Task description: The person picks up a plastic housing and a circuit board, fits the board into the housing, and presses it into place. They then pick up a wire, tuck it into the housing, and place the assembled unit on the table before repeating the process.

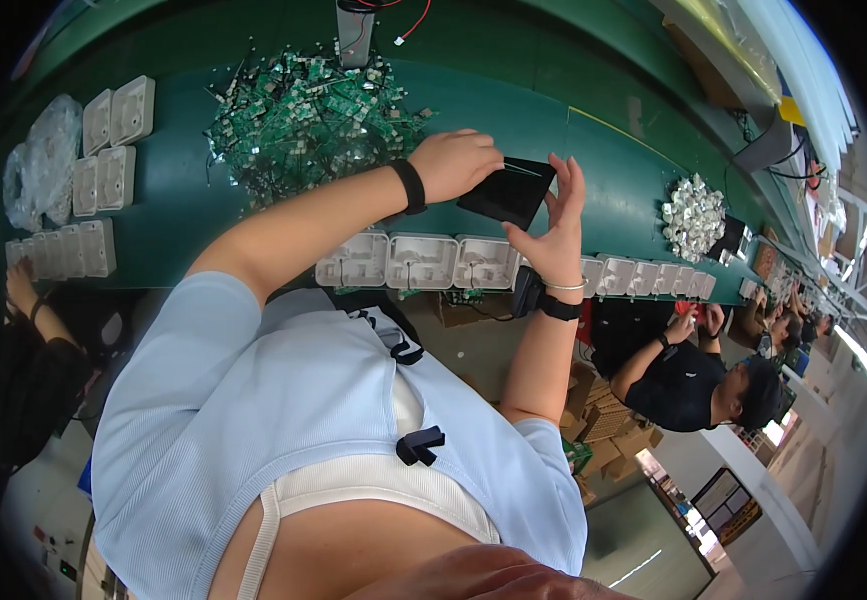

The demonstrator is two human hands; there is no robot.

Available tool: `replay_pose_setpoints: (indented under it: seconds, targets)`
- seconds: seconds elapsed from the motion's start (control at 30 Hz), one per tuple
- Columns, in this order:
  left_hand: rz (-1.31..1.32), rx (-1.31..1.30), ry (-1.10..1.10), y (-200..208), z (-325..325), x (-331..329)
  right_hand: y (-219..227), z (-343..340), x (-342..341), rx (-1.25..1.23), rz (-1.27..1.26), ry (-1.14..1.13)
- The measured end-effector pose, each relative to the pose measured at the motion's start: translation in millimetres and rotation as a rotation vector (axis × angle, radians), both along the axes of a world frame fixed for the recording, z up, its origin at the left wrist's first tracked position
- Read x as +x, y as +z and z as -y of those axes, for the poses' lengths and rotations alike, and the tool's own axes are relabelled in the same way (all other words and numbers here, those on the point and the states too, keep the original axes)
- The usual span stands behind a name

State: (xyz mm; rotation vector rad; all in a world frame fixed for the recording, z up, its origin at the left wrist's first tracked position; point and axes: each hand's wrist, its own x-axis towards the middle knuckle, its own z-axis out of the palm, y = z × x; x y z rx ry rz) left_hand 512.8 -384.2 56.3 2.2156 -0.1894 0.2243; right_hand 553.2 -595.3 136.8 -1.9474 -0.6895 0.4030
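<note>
In front of me, above the green bench, is a flat black rectangular slab (510,196), its kind unclear. My left hand (457,165) is closed, its bent fingertips at the slab's upper left edge. A thin bright line runs from those fingertips across the slab's top; I cannot tell whether it is a tool or a glint. My right hand (561,222) grips the slab from the right, thumb at the lower edge and fingers up along the far corner. Just below stands a row of white plastic housings (422,262) with wires inside. Beyond my left forearm lies a heap of green circuit boards (312,115).
More white housings (119,180) and a clear plastic bag (42,165) sit at the left. A pile of small white parts (694,218) lies to the right. A grey post (354,38) with wires rises at the back. Co-workers sit on both sides; cardboard boxes (609,425) stand below.
</note>
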Motion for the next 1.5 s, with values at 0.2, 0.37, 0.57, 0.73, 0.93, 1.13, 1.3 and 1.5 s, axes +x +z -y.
replay_pose_setpoints:
  seconds: [0.2,0.37,0.57,0.73,0.93,1.13,1.3,1.5]
  targets:
    - [0.003,0.247,-0.103,16,-9,4,2,1,-1,-0.023,0.017,0.005]
    - [0.053,0.364,-0.166,18,-11,3,-1,3,-2,0.011,0.011,-0.001]
    - [0.063,0.323,-0.142,19,-10,1,5,4,-7,-0.015,0.02,0.003]
    - [0.093,0.188,-0.082,21,-8,-1,16,1,-10,-0.031,0.061,0.036]
    - [0.111,0.152,-0.077,29,-8,-2,23,-1,-9,-0.06,0.082,0.073]
    - [0.075,0.324,-0.2,37,-21,1,26,2,-11,-0.081,0.116,0.076]
    - [0.066,0.377,-0.221,26,-27,-1,25,1,-12,-0.08,0.115,0.069]
    - [0.028,0.433,-0.22,11,-32,0,25,1,-12,-0.057,0.108,0.051]
